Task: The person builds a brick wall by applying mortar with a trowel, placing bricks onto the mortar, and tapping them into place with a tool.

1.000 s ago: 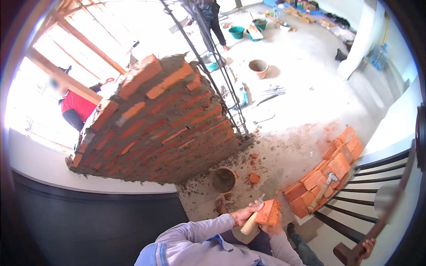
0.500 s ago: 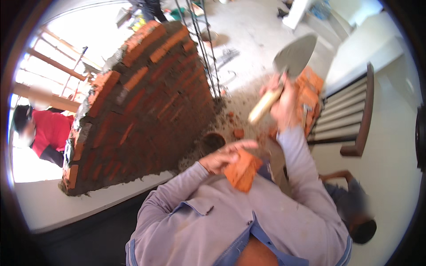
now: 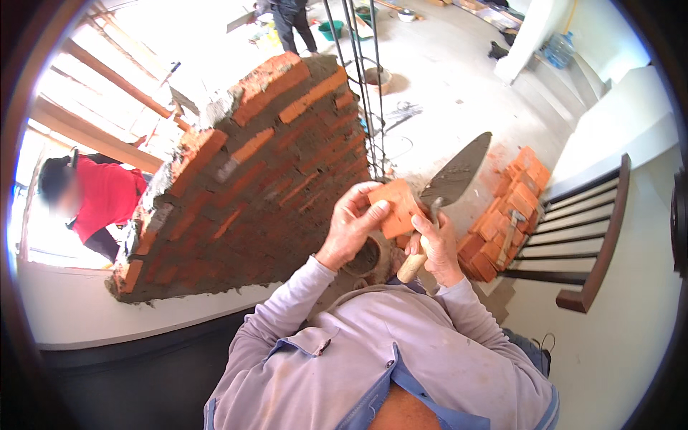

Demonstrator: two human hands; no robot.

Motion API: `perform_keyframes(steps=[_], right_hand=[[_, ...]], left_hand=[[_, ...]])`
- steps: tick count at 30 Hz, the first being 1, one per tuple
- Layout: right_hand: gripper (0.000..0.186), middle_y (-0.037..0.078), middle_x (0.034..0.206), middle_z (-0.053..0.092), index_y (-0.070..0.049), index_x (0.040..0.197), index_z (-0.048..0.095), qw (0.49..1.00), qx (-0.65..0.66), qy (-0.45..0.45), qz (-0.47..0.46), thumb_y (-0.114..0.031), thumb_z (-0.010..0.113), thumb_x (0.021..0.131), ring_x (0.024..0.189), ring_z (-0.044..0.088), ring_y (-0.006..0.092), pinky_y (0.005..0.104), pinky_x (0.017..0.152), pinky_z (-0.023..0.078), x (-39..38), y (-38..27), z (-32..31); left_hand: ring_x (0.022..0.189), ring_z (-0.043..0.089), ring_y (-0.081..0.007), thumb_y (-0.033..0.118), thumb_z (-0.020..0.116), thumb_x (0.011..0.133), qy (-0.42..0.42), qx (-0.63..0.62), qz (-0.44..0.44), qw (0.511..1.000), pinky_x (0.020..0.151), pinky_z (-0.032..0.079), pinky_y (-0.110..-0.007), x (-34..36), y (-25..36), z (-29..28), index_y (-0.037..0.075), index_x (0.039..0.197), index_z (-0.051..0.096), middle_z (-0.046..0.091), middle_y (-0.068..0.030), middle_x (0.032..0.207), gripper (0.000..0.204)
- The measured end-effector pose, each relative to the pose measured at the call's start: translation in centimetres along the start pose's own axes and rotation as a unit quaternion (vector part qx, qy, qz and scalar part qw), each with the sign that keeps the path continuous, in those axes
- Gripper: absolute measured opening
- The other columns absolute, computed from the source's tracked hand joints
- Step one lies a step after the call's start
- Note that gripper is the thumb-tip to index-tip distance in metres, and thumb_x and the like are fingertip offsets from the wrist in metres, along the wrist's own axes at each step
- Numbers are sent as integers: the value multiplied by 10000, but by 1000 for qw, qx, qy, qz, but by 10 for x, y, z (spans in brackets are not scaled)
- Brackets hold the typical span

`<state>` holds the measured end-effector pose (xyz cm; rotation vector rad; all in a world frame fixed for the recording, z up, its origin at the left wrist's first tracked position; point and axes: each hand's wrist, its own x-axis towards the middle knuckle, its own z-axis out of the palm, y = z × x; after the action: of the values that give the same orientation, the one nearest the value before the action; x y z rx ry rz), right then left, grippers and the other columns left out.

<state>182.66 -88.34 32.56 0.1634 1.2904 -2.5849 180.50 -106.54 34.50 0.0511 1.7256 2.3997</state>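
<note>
My left hand grips an orange brick piece between thumb and fingers, out in front of my chest. Close beside it, my right hand is closed around the wooden handle of a trowel. The trowel's pointed blade extends away from me past the brick's right side, its visible face dark and rough. Whether the metal touches the brick I cannot tell. To the left stands a partly built brick wall with dark mortar and a stepped, sloping top. Below my hands, a round bucket is partly covered.
A brick stack with a hammer on it lies right, beside a railing. Steel bars rise at the wall's far end. Someone in red is behind the wall; another person stands farther off.
The brick piece has moved up and away from my chest in my left hand. My right hand has brought the trowel in toward it. The person at lower right is mostly out of sight.
</note>
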Motion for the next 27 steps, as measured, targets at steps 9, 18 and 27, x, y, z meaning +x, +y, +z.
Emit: perform_keyframes(steps=[9, 18, 27], right_hand=[[532, 93, 783, 626, 65, 1086, 547, 995, -89, -34, -29, -262, 798, 749, 459, 539, 119, 266, 429, 479, 44, -71, 33], [426, 202, 900, 677, 47, 1083, 525, 992, -64, -111, -13, -326, 627, 903, 439, 534, 140, 270, 433, 466, 74, -86, 1], [212, 164, 781, 647, -43, 997, 523, 993, -19, 47, 106, -226, 586, 910, 451, 541, 169, 308, 449, 484, 66, -20, -63]], left_hand=[[1045, 556, -328, 369, 865, 540, 60, 653, 234, 718, 901, 462, -417, 12, 104, 52, -47, 1288, 435, 570, -184, 1137, 958], [951, 635, -260, 431, 830, 616, 91, 630, 243, 732, 861, 497, -363, 130, 264, -36, -101, 1153, 556, 656, -190, 1027, 804], [922, 637, -288, 479, 789, 597, 61, 646, 175, 741, 841, 498, -383, 224, 241, -79, -113, 1157, 571, 645, -219, 1005, 843]])
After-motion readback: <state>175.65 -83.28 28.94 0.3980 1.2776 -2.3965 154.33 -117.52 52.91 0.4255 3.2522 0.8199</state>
